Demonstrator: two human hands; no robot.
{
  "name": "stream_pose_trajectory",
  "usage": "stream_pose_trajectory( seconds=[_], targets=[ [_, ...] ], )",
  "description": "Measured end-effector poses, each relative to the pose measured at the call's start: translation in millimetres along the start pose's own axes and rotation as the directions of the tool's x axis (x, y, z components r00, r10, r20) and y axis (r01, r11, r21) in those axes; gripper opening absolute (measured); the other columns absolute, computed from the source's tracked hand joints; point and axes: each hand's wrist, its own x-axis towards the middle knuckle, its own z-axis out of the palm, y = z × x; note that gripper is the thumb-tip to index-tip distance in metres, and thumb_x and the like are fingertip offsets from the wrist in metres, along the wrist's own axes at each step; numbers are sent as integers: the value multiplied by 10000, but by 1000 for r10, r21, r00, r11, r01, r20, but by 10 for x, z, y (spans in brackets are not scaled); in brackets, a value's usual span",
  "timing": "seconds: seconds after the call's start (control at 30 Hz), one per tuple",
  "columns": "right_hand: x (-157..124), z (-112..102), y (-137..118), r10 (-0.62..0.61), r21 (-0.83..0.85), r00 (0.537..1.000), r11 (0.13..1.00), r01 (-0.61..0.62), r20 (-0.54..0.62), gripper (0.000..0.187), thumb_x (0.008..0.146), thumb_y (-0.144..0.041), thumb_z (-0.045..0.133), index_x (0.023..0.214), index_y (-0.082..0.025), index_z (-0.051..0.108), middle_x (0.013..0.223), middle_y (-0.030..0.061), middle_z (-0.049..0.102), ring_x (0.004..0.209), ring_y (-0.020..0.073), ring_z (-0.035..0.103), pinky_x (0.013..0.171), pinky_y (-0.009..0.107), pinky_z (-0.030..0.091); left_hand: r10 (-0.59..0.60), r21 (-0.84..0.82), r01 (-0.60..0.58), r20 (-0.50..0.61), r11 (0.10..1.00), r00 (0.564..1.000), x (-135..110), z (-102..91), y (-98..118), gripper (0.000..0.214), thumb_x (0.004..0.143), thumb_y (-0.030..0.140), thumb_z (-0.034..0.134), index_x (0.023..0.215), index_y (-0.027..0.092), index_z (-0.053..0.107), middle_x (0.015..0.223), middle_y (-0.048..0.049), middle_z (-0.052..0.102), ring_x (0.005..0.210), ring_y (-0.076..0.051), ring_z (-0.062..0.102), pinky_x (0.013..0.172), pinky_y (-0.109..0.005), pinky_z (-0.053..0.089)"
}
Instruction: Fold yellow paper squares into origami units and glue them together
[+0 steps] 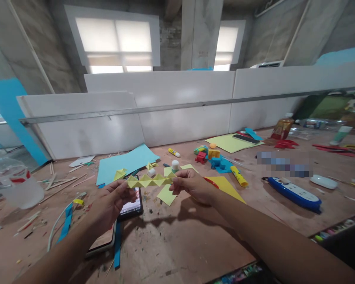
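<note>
A folded yellow paper strip [149,180] with zigzag points is stretched level between my two hands, above the table. My left hand [114,199] pinches its left end, and my right hand [192,184] pinches the right end. Under the left hand lies a phone [131,206] with a lit screen, partly hidden by the fingers. Small yellow paper squares [166,196] lie below and behind the strip. A glue stick with a white cap [175,165] stands just behind it. Beside my right hand are yellow sheets [229,189], with something round and red partly covered by the wrist.
Light blue paper [124,161] lies at the back left, near a large plastic bottle [17,183] and scattered sticks. Small folded figures [215,162] sit behind the right hand. A yellow glue tube [239,176], a power strip [294,194] and a white mouse [323,182] are to the right.
</note>
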Motion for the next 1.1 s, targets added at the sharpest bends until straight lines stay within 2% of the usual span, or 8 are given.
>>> stream_pose_trajectory(
  seconds=[0.2, 0.43, 0.63, 0.73, 0.87, 0.97, 1.03, 1.1],
  targets=[
    [-4, 0, -10, 3, 32, 999, 999, -4, 39, 401, 759, -508, 862, 789, -133, 725, 721, 42, 744, 642, 132, 679, 644, 256, 520, -10, -16, 10, 44, 1000, 999, -24, -4, 10, 247, 764, 329, 893, 730, 150, 726, 671, -61, 760, 633, -167, 687, 668, -268, 578],
    [-17, 4, 17, 19, 29, 994, 999, -22, 107, 355, 790, -465, 856, 812, -139, 716, 705, 28, 728, 659, 137, 685, 675, 268, 534, -36, -24, 40, 166, 999, 985, -60, -17, 2, 216, 861, 357, 804, 806, 161, 733, 725, -57, 757, 676, -194, 701, 711, -322, 580],
    [1, 8, 12, -19, 9, 995, 1000, 18, 99, 346, 748, -452, 876, 707, -160, 695, 655, -7, 670, 613, 123, 625, 639, 267, 532, -7, 5, 6, 207, 1000, 978, 19, -118, -62, 216, 864, 373, 790, 820, 179, 707, 749, -33, 724, 706, -200, 702, 726, -343, 580],
    [1, 27, -3, -46, -14, 993, 999, 48, 109, 248, 711, -358, 903, 747, -165, 751, 693, 0, 686, 653, 133, 637, 654, 272, 539, 9, 48, -20, 223, 999, 975, 16, -115, -45, 171, 824, 324, 817, 836, 185, 718, 783, -22, 703, 706, -187, 677, 707, -325, 567],
    [35, 13, 37, -134, -54, 988, 989, 139, 79, 171, 698, -292, 901, 793, -189, 802, 771, 12, 721, 714, 135, 659, 664, 253, 532, 68, 144, -99, 202, 985, 977, -18, -82, -26, 182, 746, 267, 881, 786, 174, 730, 794, -26, 705, 696, -162, 635, 665, -264, 523],
    [64, -18, 86, -240, -106, 968, 963, 247, 73, 139, 718, -288, 893, 764, -196, 799, 852, 44, 765, 780, 164, 707, 713, 287, 570, 117, 204, -148, 157, 968, 981, -12, -87, -44, 218, 734, 303, 896, 805, 159, 747, 853, -55, 721, 749, -180, 636, 679, -273, 522],
    [61, -25, 102, -340, -151, 937, 925, 348, 76, 118, 773, -294, 858, 755, -198, 791, 906, 70, 785, 821, 189, 736, 733, 318, 594, 169, 215, -184, 89, 959, 982, 22, -113, -70, 268, 741, 356, 889, 870, 163, 756, 943, -66, 728, 850, -197, 644, 721, -271, 525],
    [33, -9, 96, -465, -212, 880, 854, 474, 94, 101, 817, -276, 825, 756, -205, 790, 957, 89, 793, 863, 204, 747, 758, 339, 605, 223, 209, -215, -14, 954, 975, 73, -146, -97, 284, 796, 420, 837, 917, 183, 738, 985, -49, 716, 911, -190, 638, 727, -257, 519]
  ],
)
